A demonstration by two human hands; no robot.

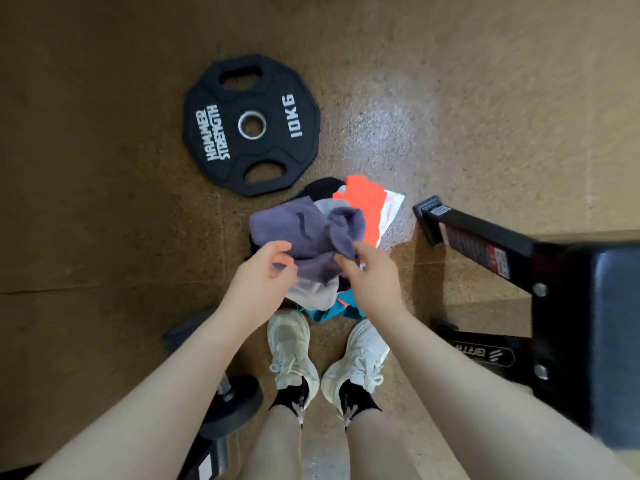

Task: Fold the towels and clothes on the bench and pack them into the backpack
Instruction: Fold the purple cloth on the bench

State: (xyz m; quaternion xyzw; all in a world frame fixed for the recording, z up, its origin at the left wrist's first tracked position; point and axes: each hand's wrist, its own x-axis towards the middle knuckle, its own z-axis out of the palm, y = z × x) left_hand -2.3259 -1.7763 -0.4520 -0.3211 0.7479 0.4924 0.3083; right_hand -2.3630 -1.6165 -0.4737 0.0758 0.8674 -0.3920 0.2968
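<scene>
Looking down through the head camera, I see both hands meeting at the centre of the frame on a purple-grey garment. My left hand pinches its near-left edge between thumb and curled fingers; my right hand grips a bunched fold on its right side. The garment is soft, crumpled knit with a dark curved seam across it, and it sits on top of a pile of clothes lying on the floor just ahead of my white sneakers. In that pile I can make out an orange piece toward the upper right, a white-and-red one beside it, a pale grey cloth under the purple one, a teal piece nearest my feet, and something black at the far edge.

The floor is speckled tan rubber with a bright glare patch at centre right. A black weight plate marked "Hammer Strength 10KG" lies flat at upper centre-left. The black padded worktop and its frame fill the right edge. A dumbbell rests at lower left.
</scene>
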